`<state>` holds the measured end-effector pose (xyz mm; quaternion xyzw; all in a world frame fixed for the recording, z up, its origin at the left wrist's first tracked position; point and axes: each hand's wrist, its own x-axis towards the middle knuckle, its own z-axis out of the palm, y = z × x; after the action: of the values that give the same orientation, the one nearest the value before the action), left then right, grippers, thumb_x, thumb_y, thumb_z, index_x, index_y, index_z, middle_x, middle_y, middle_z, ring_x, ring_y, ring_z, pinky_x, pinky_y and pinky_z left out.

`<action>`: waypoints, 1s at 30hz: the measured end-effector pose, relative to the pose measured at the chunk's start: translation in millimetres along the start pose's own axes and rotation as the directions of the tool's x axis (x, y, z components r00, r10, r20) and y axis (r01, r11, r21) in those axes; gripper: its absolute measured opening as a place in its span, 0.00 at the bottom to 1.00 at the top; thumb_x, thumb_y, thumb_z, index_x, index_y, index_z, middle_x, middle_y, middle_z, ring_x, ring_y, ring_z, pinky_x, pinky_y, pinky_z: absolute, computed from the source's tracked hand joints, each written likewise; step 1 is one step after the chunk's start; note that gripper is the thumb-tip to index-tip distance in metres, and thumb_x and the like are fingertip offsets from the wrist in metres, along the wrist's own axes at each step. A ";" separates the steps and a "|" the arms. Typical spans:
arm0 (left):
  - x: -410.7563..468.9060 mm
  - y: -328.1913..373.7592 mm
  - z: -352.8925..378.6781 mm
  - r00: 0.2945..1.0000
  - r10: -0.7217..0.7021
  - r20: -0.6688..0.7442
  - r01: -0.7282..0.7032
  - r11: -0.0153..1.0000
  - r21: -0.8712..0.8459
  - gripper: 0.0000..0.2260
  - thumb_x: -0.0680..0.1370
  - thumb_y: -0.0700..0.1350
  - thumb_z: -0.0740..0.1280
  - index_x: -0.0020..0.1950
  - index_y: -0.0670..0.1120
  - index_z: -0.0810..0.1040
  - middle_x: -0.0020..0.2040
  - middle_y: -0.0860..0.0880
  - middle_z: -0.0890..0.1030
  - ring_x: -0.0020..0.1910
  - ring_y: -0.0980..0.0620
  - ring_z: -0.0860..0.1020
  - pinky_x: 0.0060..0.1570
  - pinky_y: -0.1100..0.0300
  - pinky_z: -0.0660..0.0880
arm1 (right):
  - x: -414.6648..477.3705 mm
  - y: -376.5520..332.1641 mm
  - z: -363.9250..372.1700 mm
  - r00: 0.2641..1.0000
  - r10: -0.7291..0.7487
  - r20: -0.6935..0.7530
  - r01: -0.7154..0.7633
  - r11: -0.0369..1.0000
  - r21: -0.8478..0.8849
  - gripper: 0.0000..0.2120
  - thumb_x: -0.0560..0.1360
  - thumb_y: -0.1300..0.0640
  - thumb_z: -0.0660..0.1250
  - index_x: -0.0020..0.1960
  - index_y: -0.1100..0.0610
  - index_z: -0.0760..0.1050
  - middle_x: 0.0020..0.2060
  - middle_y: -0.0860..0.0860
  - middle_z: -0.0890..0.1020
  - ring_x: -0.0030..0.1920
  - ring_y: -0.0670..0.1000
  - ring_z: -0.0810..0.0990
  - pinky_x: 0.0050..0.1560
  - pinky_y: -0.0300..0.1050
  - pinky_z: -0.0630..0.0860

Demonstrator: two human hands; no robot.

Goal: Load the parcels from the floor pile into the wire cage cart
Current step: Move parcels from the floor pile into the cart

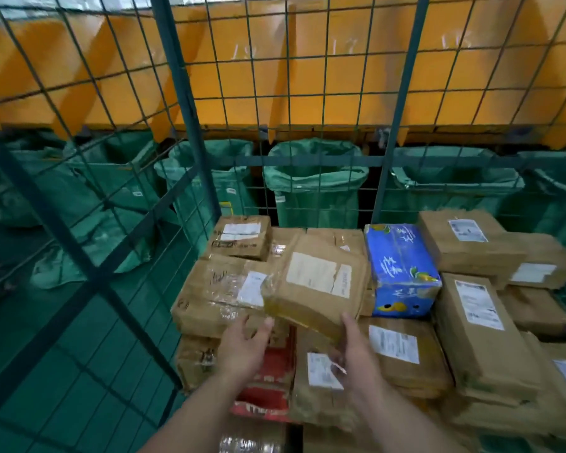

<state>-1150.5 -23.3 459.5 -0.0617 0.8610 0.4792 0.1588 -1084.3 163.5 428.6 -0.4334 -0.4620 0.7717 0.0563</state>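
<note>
A flat brown parcel (pixel 317 286) with a torn white label lies tilted on top of the stacked parcels inside the green wire cage cart (pixel 183 103). My right hand (pixel 356 348) grips its near edge, thumb up against the side and fingers hidden underneath. My left hand (pixel 245 344) reaches in with straight fingers, and its fingertips touch the parcel's near left corner. Under and around it sit a taped brown box (pixel 216 289), a blue printed carton (pixel 402 269) and a red package (pixel 272 377).
Several brown labelled parcels (pixel 481 325) fill the cart's right side. The cage's left wire wall (pixel 89 256) stands close by my left arm. Beyond the back mesh, green sacks (pixel 314 184) hang open under orange chutes (pixel 340 76).
</note>
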 end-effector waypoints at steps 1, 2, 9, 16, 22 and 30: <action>18.6 2.2 -0.5 1.000 0.031 -0.003 -0.030 0.986 0.161 0.38 0.74 0.73 0.63 0.80 0.58 0.61 0.77 0.47 0.70 0.72 0.40 0.71 0.69 0.43 0.72 | 16.3 -7.7 8.8 1.000 -0.018 -0.012 0.018 1.000 -0.008 0.33 0.69 0.27 0.69 0.66 0.46 0.77 0.54 0.46 0.82 0.46 0.51 0.78 0.40 0.46 0.73; 39.6 5.2 -0.2 0.998 0.067 0.006 -0.066 0.946 0.318 0.37 0.76 0.72 0.61 0.81 0.59 0.59 0.80 0.46 0.65 0.75 0.39 0.66 0.71 0.42 0.69 | 37.3 -12.8 16.8 0.999 -0.031 -0.036 0.030 0.999 -0.013 0.41 0.64 0.24 0.70 0.69 0.47 0.75 0.54 0.47 0.80 0.46 0.51 0.77 0.38 0.46 0.72; 137.1 -11.5 3.6 0.995 -0.100 -0.031 0.100 0.824 0.557 0.52 0.57 0.82 0.63 0.77 0.63 0.58 0.71 0.47 0.74 0.70 0.39 0.72 0.66 0.41 0.72 | 123.5 -49.7 60.6 0.977 -0.132 -0.168 0.137 0.990 0.018 0.47 0.57 0.26 0.75 0.70 0.45 0.69 0.61 0.50 0.81 0.62 0.59 0.81 0.54 0.53 0.79; 162.9 -24.4 12.4 0.985 -0.168 -0.028 0.142 0.717 0.682 0.50 0.64 0.75 0.70 0.81 0.56 0.58 0.82 0.37 0.54 0.81 0.33 0.45 0.78 0.37 0.54 | 183.8 -72.8 100.6 0.970 -0.178 -0.167 0.180 0.984 -0.005 0.28 0.71 0.36 0.74 0.63 0.50 0.73 0.53 0.50 0.82 0.50 0.54 0.82 0.50 0.50 0.81; 163.6 -23.1 16.3 0.983 -0.180 -0.034 0.152 0.697 0.700 0.49 0.68 0.71 0.72 0.82 0.56 0.54 0.82 0.32 0.43 0.81 0.33 0.39 0.78 0.38 0.53 | 256.5 -60.3 120.1 0.988 -0.132 -0.083 0.120 0.983 -0.141 0.37 0.56 0.21 0.67 0.56 0.44 0.75 0.49 0.48 0.85 0.51 0.57 0.85 0.60 0.59 0.80; 164.5 -13.0 21.3 0.967 -0.254 -0.008 0.176 0.648 0.741 0.51 0.72 0.69 0.70 0.84 0.54 0.43 0.81 0.32 0.37 0.80 0.30 0.37 0.78 0.38 0.47 | 236.7 -94.7 144.5 0.995 -0.078 -0.061 0.049 0.923 -0.381 0.22 0.76 0.29 0.62 0.50 0.48 0.75 0.48 0.51 0.80 0.49 0.52 0.81 0.59 0.51 0.80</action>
<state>-1297.5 -4.7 383.8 -0.0711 0.9582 0.0724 0.2673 -1364.5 236.6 383.3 -0.4497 -0.6137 0.6488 0.0139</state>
